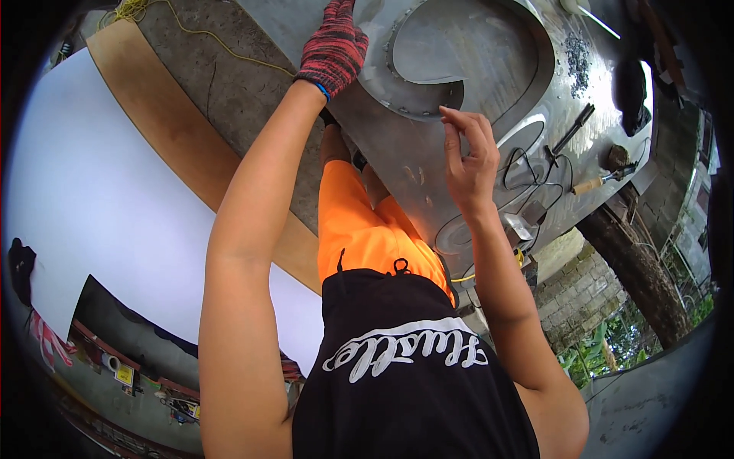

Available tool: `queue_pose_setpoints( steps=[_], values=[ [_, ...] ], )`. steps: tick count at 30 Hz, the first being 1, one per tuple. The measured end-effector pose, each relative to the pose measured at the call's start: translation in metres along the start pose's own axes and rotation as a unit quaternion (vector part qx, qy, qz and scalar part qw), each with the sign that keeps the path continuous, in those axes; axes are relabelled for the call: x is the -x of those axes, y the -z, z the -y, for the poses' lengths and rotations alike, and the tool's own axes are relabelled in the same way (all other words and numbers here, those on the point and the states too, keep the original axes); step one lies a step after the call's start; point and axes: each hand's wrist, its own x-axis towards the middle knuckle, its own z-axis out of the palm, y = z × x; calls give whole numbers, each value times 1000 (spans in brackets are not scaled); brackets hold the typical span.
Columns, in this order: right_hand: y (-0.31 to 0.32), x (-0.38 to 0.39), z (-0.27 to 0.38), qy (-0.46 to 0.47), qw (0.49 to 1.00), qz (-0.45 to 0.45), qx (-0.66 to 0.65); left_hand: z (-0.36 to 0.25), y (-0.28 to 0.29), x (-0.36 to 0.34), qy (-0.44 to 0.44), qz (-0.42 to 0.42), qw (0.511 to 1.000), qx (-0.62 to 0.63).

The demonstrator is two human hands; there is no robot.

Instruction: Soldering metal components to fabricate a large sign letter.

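Note:
My left hand (334, 50) wears a red and black knit glove. It lies at the edge of the grey sheet metal (382, 141), fingers stretched forward to the top of the view, with nothing visible in it. Bare, my right hand (470, 157) is held over the sheet with thumb and fingertips brought together. Whether something small is between them cannot be made out. Just beyond those fingertips, a curved metal strip (527, 46) stands on edge on the sheet, bent into a hooked shape. Small tabs or spots show along its foot.
On the sheet at right lie a black-handled tool with a cable (569, 134), a wooden-handled tool (600, 183) and dark granules (577, 61). A brown board (164, 99) and white panel (107, 183) are at left. A yellow cord (222, 42) crosses the concrete floor.

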Motion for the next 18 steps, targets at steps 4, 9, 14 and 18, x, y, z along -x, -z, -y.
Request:
queue_pose_setpoints(
  steps=[4,9,14,18],
  values=[
    [-5,13,21,-164,967,191,-46,18,-7,4,-137,-96,974,152],
    [-26,-10,25,37,984,137,108,-3,-6,-7,13,19,997,72],
    [-49,-36,42,78,983,94,138,16,-17,-5,-28,-40,999,11],
    [-37,-40,37,78,985,20,155,-10,-1,-2,-5,27,998,64]
  ],
)
